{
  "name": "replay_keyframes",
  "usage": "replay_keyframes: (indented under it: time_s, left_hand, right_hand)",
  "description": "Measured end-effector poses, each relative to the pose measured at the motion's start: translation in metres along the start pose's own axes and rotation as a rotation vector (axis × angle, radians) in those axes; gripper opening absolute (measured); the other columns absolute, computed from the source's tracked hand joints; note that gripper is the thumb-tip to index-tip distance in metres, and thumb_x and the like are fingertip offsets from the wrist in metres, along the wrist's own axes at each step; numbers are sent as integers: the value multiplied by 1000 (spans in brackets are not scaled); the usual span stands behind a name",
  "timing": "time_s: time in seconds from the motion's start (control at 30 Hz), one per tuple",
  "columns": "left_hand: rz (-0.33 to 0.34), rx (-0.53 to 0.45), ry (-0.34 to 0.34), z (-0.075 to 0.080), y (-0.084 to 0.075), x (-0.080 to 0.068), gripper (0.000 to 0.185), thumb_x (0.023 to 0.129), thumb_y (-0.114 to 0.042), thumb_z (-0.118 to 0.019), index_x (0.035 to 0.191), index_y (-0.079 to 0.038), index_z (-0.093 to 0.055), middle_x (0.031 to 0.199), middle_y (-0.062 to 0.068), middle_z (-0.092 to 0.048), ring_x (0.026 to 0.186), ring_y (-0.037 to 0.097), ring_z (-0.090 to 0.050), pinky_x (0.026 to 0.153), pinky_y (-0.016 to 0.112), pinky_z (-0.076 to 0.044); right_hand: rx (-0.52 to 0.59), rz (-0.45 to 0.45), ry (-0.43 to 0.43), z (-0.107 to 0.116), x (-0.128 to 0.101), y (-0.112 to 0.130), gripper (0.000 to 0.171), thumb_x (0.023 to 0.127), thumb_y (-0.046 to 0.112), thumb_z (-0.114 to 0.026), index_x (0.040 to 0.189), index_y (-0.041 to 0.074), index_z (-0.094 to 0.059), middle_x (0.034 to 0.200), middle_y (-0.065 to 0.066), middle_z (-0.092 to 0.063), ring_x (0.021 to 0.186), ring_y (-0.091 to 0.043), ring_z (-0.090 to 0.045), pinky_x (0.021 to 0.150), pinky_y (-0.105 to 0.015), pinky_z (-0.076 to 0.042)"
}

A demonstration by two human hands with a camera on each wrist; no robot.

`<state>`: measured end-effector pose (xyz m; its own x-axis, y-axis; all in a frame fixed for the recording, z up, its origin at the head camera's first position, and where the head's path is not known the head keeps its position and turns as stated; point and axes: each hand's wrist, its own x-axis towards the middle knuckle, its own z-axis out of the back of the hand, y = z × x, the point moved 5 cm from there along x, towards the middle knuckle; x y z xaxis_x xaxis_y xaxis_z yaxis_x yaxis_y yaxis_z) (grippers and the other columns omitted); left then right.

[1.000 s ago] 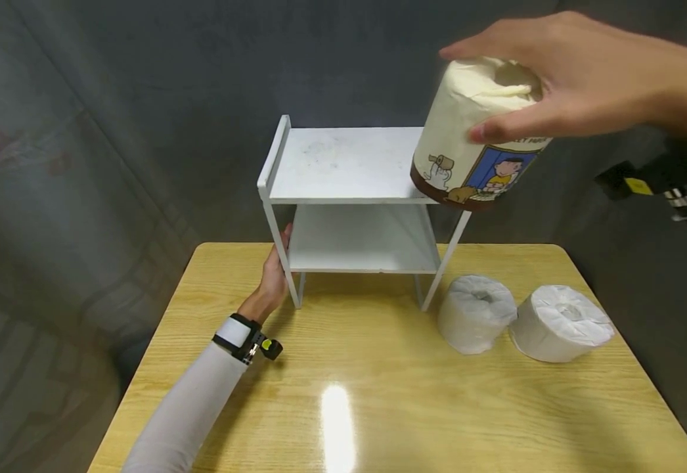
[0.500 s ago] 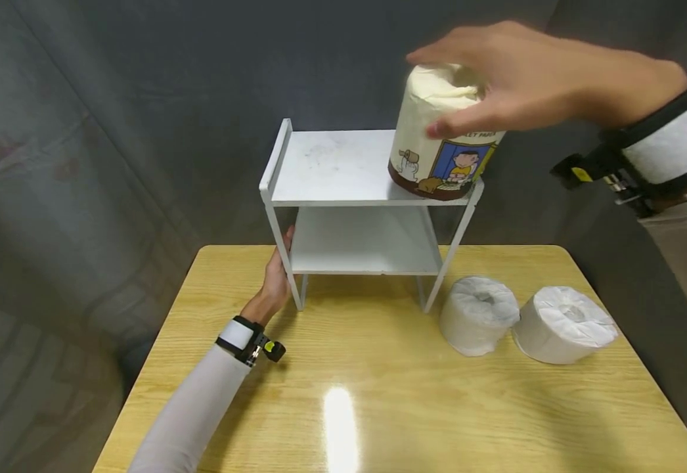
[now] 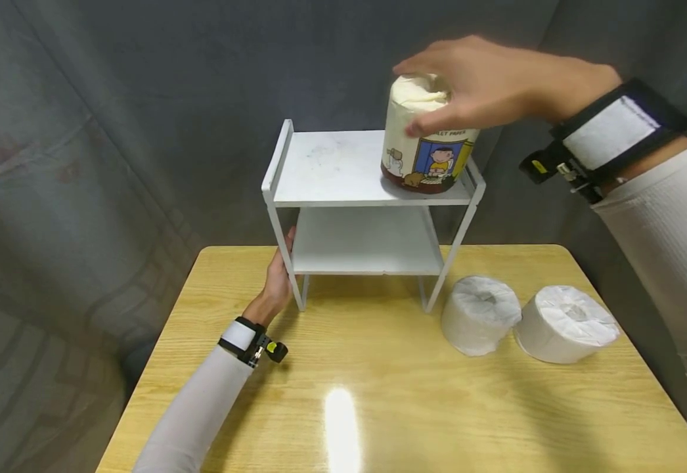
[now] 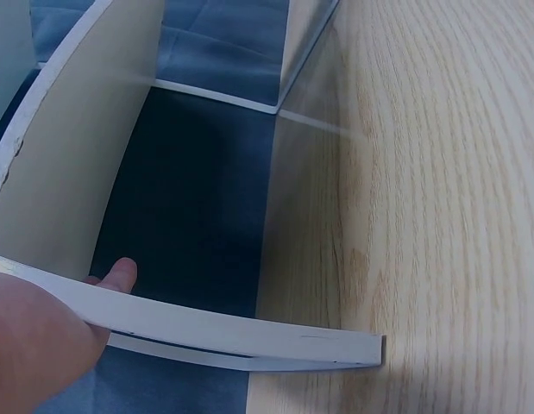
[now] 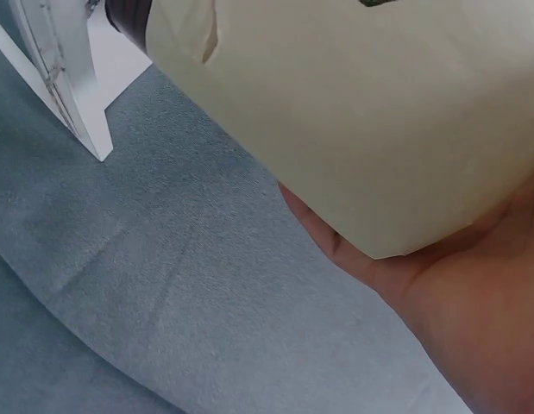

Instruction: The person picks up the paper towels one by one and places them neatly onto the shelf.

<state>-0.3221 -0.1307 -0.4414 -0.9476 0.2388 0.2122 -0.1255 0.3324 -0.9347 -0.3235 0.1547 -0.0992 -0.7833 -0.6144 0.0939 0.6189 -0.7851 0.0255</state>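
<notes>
My right hand [image 3: 467, 85] grips a cream toilet paper roll [image 3: 405, 138] from above, thumb on its near side. The wrapper has a brown base band and a cartoon picture. The roll is upright at the right part of a white two-tier shelf's [image 3: 337, 164] top board; whether its base touches the board I cannot tell. In the right wrist view the roll's plain cream side [image 5: 336, 112] lies against the palm. My left hand [image 3: 276, 279] holds the shelf's left side leg [image 4: 223, 328], a fingertip showing past it in the left wrist view.
Two white-wrapped paper rolls stand on the wooden table [image 3: 402, 394] right of the shelf: a nearer-to-shelf roll [image 3: 479, 315] and a wider roll [image 3: 565, 325]. The shelf's lower board [image 3: 364, 243] sits under the top one. A grey cloth [image 3: 343, 66] hangs behind.
My right hand has carried the cream toilet paper roll leftward and down, from the shelf's right edge to over its top board. The left hand stays on the shelf leg.
</notes>
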Motion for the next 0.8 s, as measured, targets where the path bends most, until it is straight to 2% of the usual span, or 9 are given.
replay_keyframes:
  time_s: [0.23,0.57,0.73,0.8]
  left_hand:
    - [-46,3,24,-1,-3,2,65,116,-40,-17,170,-6,-12,113,-10,-65,105,2,-59,97,18,-43]
    - [-30,8,8,3,-3,0,64,116,-40,-17,171,-8,-9,126,-6,-62,111,3,-59,97,18,-45]
    - [-19,24,5,5,-4,-1,65,115,-41,-16,172,-11,-3,142,-5,-53,125,3,-53,108,18,-39]
    - [-18,29,-2,5,-5,-1,65,115,-41,-16,172,-12,-5,140,-5,-53,125,4,-53,109,19,-38]
  right_hand:
    - [18,-23,49,-11,14,-2,94,95,51,-65,166,2,-29,159,-31,-42,133,-50,-50,105,-71,-44]
    - [53,-67,85,-20,28,-6,93,97,52,-62,167,3,-25,155,-31,-47,128,-47,-56,101,-67,-50]
    - [52,-89,94,-19,35,-8,93,98,53,-60,168,3,-25,155,-29,-49,128,-45,-57,102,-66,-49]
    - [46,-95,93,-19,38,-8,93,98,54,-59,168,3,-24,155,-29,-49,128,-45,-57,101,-66,-50]
